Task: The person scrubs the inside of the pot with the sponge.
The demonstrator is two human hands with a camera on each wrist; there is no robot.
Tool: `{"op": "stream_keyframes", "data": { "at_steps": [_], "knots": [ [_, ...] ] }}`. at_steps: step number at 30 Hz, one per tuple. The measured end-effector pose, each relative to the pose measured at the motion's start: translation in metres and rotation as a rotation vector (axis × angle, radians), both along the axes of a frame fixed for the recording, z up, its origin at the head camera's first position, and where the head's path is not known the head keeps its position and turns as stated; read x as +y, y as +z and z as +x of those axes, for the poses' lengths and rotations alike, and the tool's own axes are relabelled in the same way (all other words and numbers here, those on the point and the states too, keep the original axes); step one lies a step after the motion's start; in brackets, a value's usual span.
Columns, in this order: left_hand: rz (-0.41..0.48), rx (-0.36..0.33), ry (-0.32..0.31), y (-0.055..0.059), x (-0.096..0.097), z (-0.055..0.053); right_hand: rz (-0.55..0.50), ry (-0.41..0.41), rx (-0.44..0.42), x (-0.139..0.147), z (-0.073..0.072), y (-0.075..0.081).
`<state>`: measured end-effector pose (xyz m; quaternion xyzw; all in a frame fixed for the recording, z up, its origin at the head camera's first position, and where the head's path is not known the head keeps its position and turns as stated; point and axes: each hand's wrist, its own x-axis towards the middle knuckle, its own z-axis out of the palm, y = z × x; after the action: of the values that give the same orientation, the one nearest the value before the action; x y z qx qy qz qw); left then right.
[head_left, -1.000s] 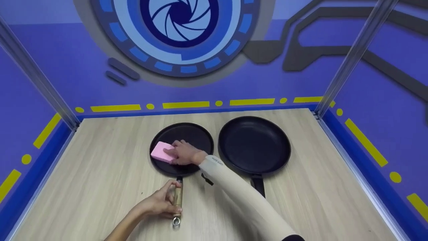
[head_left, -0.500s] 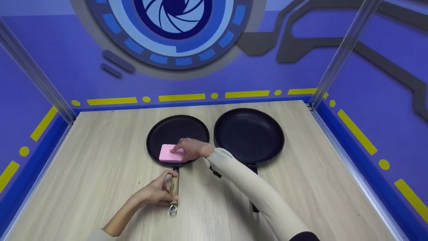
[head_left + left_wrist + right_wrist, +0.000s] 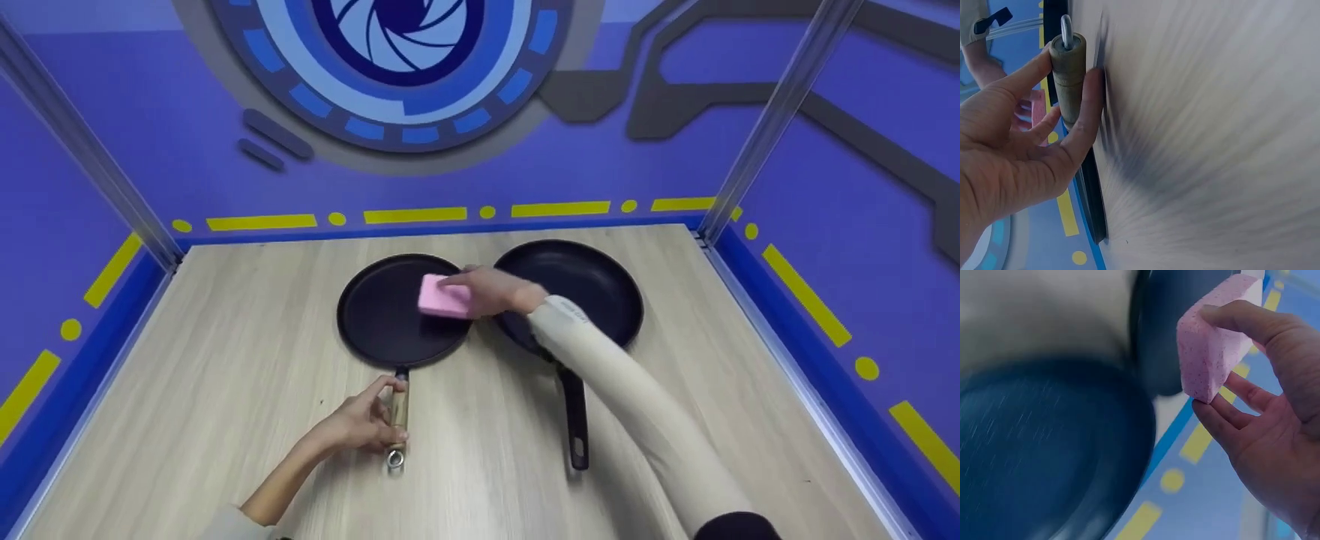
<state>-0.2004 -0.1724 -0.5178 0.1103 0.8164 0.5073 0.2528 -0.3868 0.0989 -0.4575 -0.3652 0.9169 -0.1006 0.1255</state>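
My left hand [image 3: 360, 421] grips the wooden handle [image 3: 1069, 73] of a flat black pan [image 3: 390, 315], its thumb and fingers on both sides of the wood. A metal hanging ring [image 3: 395, 459] shows at the handle's end. In my right hand [image 3: 491, 291] a pink sponge [image 3: 442, 297] is pinched between thumb and fingers, above the flat pan's right edge. The right wrist view shows this sponge [image 3: 1213, 343] raised above the pans, with small pits in its surface. A deeper black frying pan [image 3: 585, 285] lies on the right, partly hidden under my right hand and forearm.
Both pans lie side by side on a light wooden table [image 3: 247, 360]. The deeper pan's black handle [image 3: 575, 420] points toward me, near my right sleeve. Blue printed panels [image 3: 360, 187] close off the back and both sides, with metal posts [image 3: 780, 112] at the corners.
My right hand has lifted the sponge from the flat pan's lower part and moved it right, toward the deeper pan. My left hand keeps its hold on the wooden handle.
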Motion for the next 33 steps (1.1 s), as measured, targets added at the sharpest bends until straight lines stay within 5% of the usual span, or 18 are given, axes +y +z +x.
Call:
{"op": "stream_keyframes", "data": {
  "at_steps": [2, 9, 11, 14, 19, 23, 33],
  "knots": [
    [-0.054, 0.048, 0.020, 0.002, 0.004, -0.002, -0.029, -0.032, 0.024, 0.022, -0.007, 0.000],
    [-0.367, 0.378, 0.174, 0.019, 0.037, -0.008, -0.119, -0.160, 0.059, 0.086, -0.022, -0.004],
    [-0.338, 0.411, 0.186, 0.021, 0.047, -0.010, -0.130, -0.194, 0.051, 0.099, -0.024, -0.005],
    [-0.209, 0.433, 0.111, 0.022, 0.061, -0.012, -0.128, -0.248, 0.019, 0.112, -0.026, -0.010],
    [-0.021, 0.406, -0.046, 0.017, 0.085, -0.017, -0.079, -0.274, -0.001, 0.127, -0.025, -0.021],
    [0.036, 0.352, -0.120, 0.014, 0.106, -0.017, -0.008, -0.279, -0.026, 0.130, -0.022, -0.031],
    [0.213, 0.123, -0.214, 0.001, 0.166, -0.011, 0.058, -0.238, 0.002, 0.133, -0.023, -0.035]
  ]
}}
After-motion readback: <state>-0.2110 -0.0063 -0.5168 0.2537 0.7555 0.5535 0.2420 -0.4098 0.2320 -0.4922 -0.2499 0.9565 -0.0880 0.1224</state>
